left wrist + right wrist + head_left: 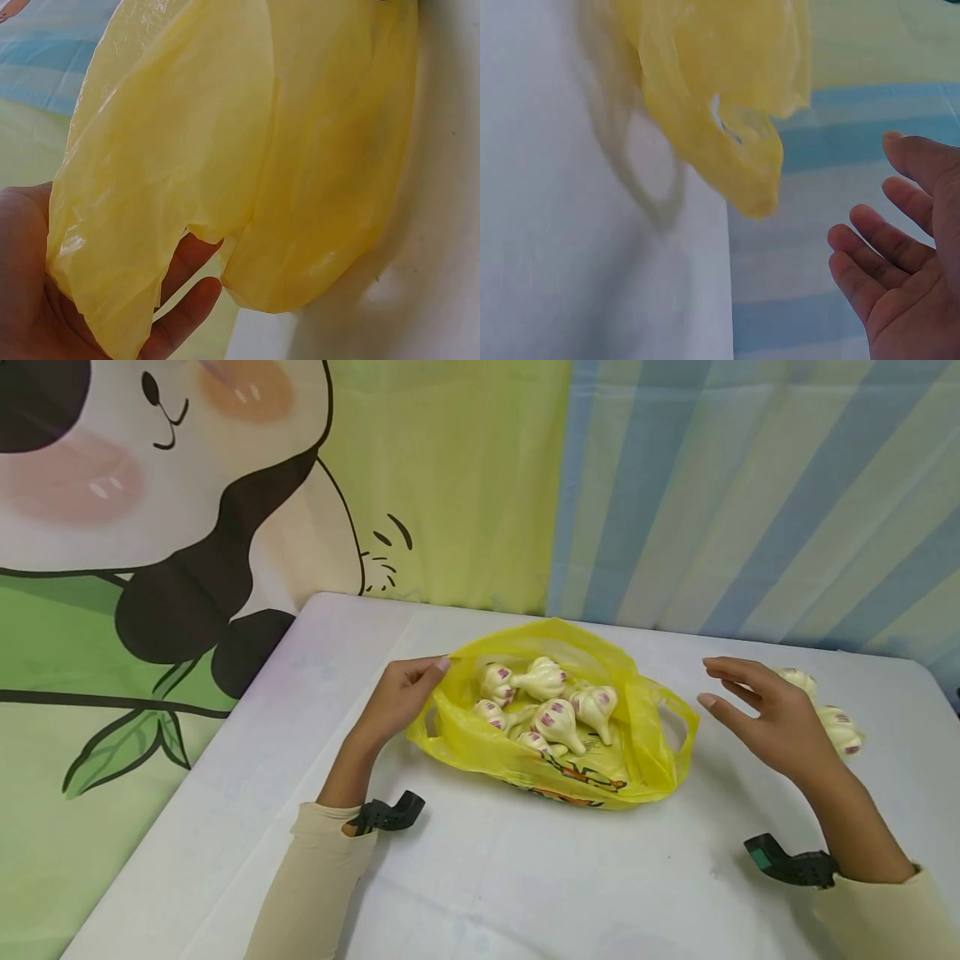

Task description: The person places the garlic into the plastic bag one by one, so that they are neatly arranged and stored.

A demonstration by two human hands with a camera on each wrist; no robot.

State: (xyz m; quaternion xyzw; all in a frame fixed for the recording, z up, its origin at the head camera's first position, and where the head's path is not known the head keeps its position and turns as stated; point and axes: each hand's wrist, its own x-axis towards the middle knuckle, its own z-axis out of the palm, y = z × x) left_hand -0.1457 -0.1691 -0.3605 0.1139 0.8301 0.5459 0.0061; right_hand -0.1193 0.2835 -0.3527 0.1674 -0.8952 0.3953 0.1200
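Observation:
A yellow plastic bag (480, 752) lies on the table with its mouth spread wide. Inside it are several garlic bulbs (556, 723), white with purple marks. My left hand (400, 697) holds the bag's left side by the rim, thumb on the near face. In the left wrist view, fingertips (196, 304) show behind the yellow plastic (180, 150) at the handle opening. To the right of the bag, apart from it, my right hand (780, 718) hovers with fingers loosely bent and nothing in them. The right wrist view shows its bare palm (915, 307) beside the bag's handle (742, 172).
Two more garlic bulbs (840, 730) lie on the white table (525, 877) behind my right hand, partly covered by it. A panda-print cloth (450, 485) and a striped blue one hang past the table's far edge. Each wrist wears a black band (386, 814).

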